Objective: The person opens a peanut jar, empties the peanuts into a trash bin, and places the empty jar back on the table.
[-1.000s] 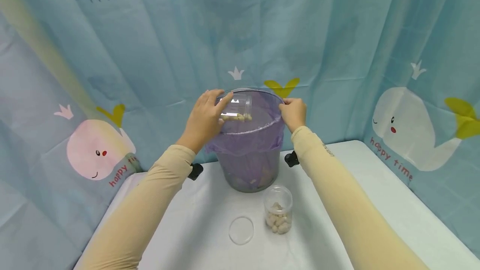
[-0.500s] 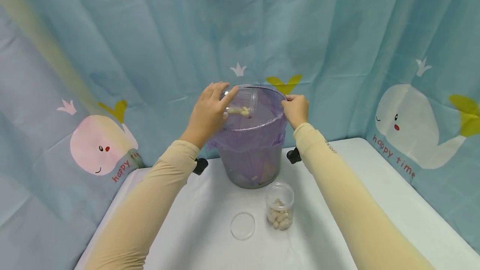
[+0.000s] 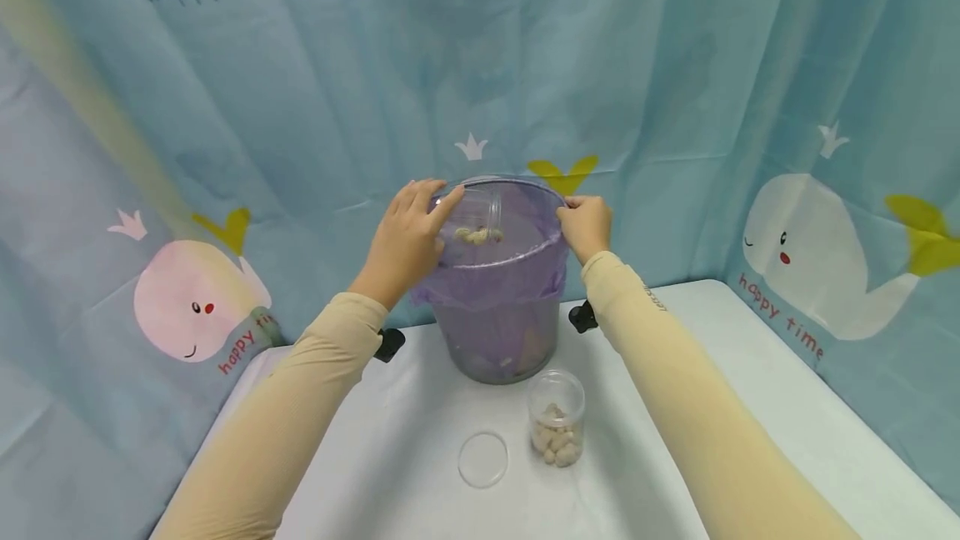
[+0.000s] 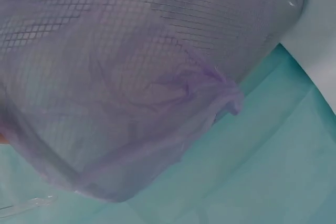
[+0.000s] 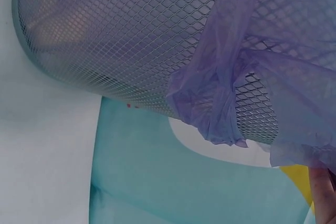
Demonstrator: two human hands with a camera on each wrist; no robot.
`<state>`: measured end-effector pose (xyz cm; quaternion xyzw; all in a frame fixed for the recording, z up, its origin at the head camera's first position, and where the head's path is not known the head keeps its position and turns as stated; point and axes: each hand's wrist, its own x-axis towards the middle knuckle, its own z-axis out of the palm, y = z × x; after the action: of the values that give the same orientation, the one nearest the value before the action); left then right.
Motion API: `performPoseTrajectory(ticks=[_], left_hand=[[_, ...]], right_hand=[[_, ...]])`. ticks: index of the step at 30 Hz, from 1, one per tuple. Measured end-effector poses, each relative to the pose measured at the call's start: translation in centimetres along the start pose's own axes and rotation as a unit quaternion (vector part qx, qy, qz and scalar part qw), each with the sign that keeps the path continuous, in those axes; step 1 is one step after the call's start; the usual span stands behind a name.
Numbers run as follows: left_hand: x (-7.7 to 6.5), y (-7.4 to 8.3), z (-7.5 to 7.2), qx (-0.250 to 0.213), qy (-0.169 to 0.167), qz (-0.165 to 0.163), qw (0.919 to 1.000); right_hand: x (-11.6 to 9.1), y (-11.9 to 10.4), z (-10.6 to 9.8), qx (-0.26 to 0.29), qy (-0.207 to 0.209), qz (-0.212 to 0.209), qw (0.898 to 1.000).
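Left-hand grip (image 3: pixel 402 233) holds a clear cylindrical plastic jar (image 3: pixel 474 205) sideways over the purple-bagged grey mesh bin (image 3: pixel 495 344); right-hand grip (image 3: pixel 588 226) pinches its rim (image 3: pixel 517 260), presumably steadying it.

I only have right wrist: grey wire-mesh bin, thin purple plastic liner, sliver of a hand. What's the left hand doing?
Observer: The left hand grips a clear plastic jar on its side at the mouth of the grey wire-mesh bin.
Operator: Jar empty?
Observer: No, small pale-yellow pieces show along its lower side.
Operator: Anything in front of the bin?
Observer: A second clear plastic jar, upright, part-filled with beige lumps.
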<state>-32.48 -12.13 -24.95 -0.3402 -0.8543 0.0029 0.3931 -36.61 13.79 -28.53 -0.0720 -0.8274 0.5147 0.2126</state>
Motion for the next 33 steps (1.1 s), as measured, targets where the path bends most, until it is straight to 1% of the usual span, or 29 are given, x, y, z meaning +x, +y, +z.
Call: performPoseTrajectory(ticks=[2, 5, 7, 9, 12, 14, 16, 18, 20, 22, 24, 26, 28, 31, 33], left_hand=[[-0.11, 0.01, -0.07, -0.01, 0.005, -0.012, 0.9999], [0.0, -0.07, -0.11, -0.028, 0.038, -0.033, 0.9983], [0.07, -0.14, 0.04, -0.027, 0.051, -0.034, 0.9977], [0.04, -0.12, 0.23, -0.023, 0.043, -0.028, 0.9984], [-0.14, 0.06, 0.51, -0.019, 0.017, -0.013, 0.9996], [-0.16, 0.2, 0.51, -0.029, 0.018, -0.02, 0.9992], [-0.08, 0.29, 0.37, -0.04, 0.037, -0.036, 0.9979], [0.08, 0.29, 0.18, -0.05, 0.063, -0.047, 0.9957], [0.25, 0.21, 0.1, -0.049, 0.083, -0.048, 0.9942], [0.4, 0.14, 0.1, -0.043, 0.093, -0.036, 0.9941], [0.51, 0.03, 0.31, -0.034, 0.091, -0.02, 0.9951], [0.52, -0.02, 0.54, -0.019, 0.077, 0.001, 0.9969], [0.46, 0.0, 0.63, -0.009, 0.057, 0.013, 0.9982], [0.25, 0.1, 0.57, -0.002, 0.027, 0.021, 0.9994], [0.13, 0.06, 0.35, -0.006, 0.022, 0.018, 0.9996]], right_hand=[[-0.02, -0.08, 0.03, 0.003, -0.004, 0.001, 1.0], [0.0, -0.11, -0.01, 0.004, -0.003, 0.003, 1.0], [0.04, -0.1, -0.07, 0.004, -0.003, 0.004, 1.0], [0.08, -0.05, -0.13, 0.004, -0.002, 0.004, 1.0], [0.11, -0.01, -0.16, 0.003, -0.001, 0.004, 1.0], [0.13, 0.0, -0.14, 0.002, 0.001, 0.004, 1.0], [0.15, -0.02, -0.09, 0.001, 0.002, 0.003, 1.0], [0.2, -0.04, -0.02, 0.0, 0.002, 0.002, 1.0], [0.22, -0.08, 0.0, 0.002, 0.0, 0.001, 1.0], [0.23, -0.11, -0.05, 0.004, 0.001, 0.002, 1.0], [0.22, -0.14, -0.12, 0.006, 0.003, 0.002, 1.0], [0.2, -0.15, -0.2, 0.008, 0.004, 0.002, 1.0], [0.16, -0.11, -0.22, 0.01, 0.003, 0.002, 1.0], [0.02, 0.02, -0.18, 0.007, 0.003, -0.001, 1.0], [-0.15, 0.02, -0.11, 0.006, 0.002, -0.001, 1.0]])
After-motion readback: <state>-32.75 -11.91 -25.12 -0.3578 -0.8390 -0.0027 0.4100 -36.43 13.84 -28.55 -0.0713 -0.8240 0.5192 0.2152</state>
